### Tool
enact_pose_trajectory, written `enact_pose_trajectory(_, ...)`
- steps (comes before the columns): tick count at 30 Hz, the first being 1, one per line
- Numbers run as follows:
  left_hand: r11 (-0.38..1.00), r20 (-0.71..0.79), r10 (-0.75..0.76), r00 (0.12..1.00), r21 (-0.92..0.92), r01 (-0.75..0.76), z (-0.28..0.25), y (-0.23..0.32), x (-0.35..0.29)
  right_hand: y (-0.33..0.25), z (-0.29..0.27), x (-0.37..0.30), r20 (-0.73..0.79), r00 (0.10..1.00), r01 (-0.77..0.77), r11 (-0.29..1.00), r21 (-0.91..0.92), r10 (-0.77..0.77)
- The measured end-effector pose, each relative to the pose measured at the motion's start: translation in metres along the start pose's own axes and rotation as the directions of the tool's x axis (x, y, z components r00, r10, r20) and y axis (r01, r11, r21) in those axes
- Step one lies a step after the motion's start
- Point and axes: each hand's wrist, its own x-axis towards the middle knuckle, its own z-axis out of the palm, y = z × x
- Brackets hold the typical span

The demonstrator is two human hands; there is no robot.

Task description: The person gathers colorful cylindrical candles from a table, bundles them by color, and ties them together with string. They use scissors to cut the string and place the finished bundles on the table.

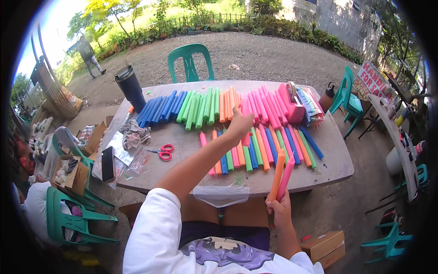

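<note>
Upright in my right hand [279,208] are an orange candle [277,176] and a pink candle [286,176], gripped near their lower ends in front of the table edge. My left hand [240,123] reaches across the table, fingers bent at the orange candles [228,102] and pink candles [267,107]. What it pinches is hidden. Beside these lie green candles [199,109] and blue candles [159,109]. Nearer to me runs a row of mixed pink, orange, blue and green candles [258,153], partly covered by my left forearm.
On the table's left are red-handled scissors [165,152], a phone [108,164], a crumpled cloth [135,134] and a dark tumbler [130,86]. A pink tape dispenser [292,107] stands right, beside colourful packaging [311,107]. Green chairs [190,64] surround the table [333,164]; a person [86,55] walks far left.
</note>
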Motion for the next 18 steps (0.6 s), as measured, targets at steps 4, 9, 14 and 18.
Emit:
enact_pose_trajectory(4,0.836,-0.137,0.145,0.980,0.546,-0.047,0.033,0.000,0.103,0.002,-0.031,-0.012,-0.043,0.999,-0.011,0.999,0.039,0.013)
enact_pose_trajectory(9,0.720,-0.166,-0.073,0.983,0.674,0.167,0.061,-0.007,0.155,0.013,-0.056,-0.022,-0.148,0.988,-0.024,0.999,0.043,0.030)
enact_pose_trajectory(14,0.646,-0.154,0.314,0.937,0.758,-0.091,0.058,-0.011,0.115,0.014,-0.052,-0.024,-0.154,0.987,-0.048,0.998,0.041,0.054)
enact_pose_trajectory(18,0.607,0.256,0.508,0.823,0.571,-0.552,0.051,-0.026,0.020,0.008,-0.029,-0.017,-0.092,0.996,0.009,0.991,0.136,0.003)
